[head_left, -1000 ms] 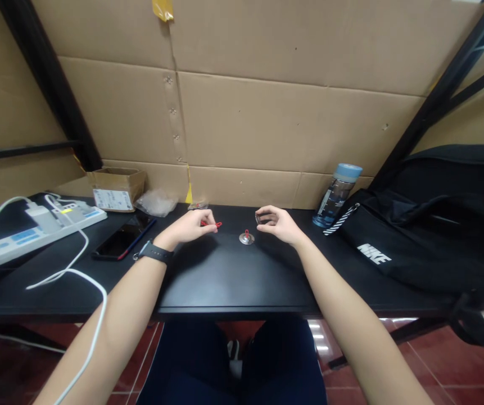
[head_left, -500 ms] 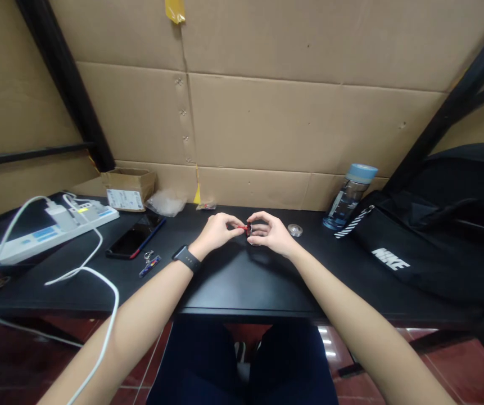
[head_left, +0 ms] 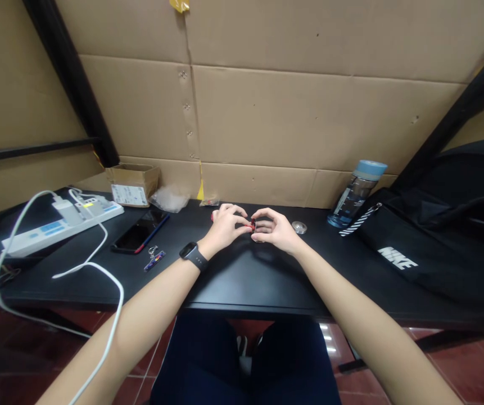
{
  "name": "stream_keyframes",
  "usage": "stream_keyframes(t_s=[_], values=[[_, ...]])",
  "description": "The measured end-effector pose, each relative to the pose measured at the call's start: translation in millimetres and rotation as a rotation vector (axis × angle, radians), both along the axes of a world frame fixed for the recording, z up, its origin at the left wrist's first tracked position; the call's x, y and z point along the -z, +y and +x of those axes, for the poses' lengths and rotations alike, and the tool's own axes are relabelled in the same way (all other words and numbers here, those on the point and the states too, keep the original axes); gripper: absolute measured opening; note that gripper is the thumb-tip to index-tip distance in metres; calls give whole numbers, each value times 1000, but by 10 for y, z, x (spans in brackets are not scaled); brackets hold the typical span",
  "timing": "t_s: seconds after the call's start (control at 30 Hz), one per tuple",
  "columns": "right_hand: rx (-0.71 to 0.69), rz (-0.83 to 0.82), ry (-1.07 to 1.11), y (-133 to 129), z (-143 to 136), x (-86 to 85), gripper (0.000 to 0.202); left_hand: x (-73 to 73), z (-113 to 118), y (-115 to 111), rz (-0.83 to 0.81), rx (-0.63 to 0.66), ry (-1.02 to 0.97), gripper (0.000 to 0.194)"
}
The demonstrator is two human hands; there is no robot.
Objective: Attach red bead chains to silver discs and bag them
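Above the middle of the black table, my right hand (head_left: 277,232) curls its fingers around a small round red-and-dark object (head_left: 253,226); its kind is too small to make out. My left hand (head_left: 228,228), with a dark watch on the wrist, meets it from the left, thumb and fingertips closed at its red part. Another bit of red (head_left: 213,216) shows at the far side of my left hand, partly hidden by the fingers. Just right of my right hand lies a small clear round plastic piece (head_left: 299,227).
To the left are a phone (head_left: 140,232), a keychain (head_left: 154,260), a power strip (head_left: 62,229) with white cables, a small cardboard box (head_left: 132,185) and a clear plastic bag (head_left: 170,199). A water bottle (head_left: 356,194) and a black bag (head_left: 427,242) stand right.
My left hand has turned more over the object, its fingers now higher and spread along it. Red now shows behind that hand. The view has shifted slightly; my right hand keeps its grip.
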State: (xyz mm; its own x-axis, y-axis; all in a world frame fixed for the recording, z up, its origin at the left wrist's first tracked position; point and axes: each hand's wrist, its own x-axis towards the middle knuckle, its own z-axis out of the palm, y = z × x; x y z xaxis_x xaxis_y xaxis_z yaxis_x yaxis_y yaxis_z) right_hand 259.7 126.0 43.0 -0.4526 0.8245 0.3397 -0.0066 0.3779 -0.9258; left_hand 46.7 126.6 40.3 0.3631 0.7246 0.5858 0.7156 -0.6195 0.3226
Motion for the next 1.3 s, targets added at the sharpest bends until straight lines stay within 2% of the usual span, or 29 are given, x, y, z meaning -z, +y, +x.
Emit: stream_keyframes(t_s=[0.2, 0.4, 0.83, 1.07, 1.3], values=[[8, 11, -10, 9, 10, 5, 56, -37, 4, -61, 194, 27, 160, 16], [23, 36, -26, 27, 15, 21, 55, -99, 46, -153, 274, -9, 265, 19], [61, 104, -17, 21, 12, 15, 55, -43, 83, -164, 233, -75, 305, 21], [117, 194, -67, 27, 18, 19, 55, -21, 82, -147, 220, -50, 274, 22], [113, 174, -48, -5, -7, -5, 54, -6, 86, -143, 237, -31, 272, 21]])
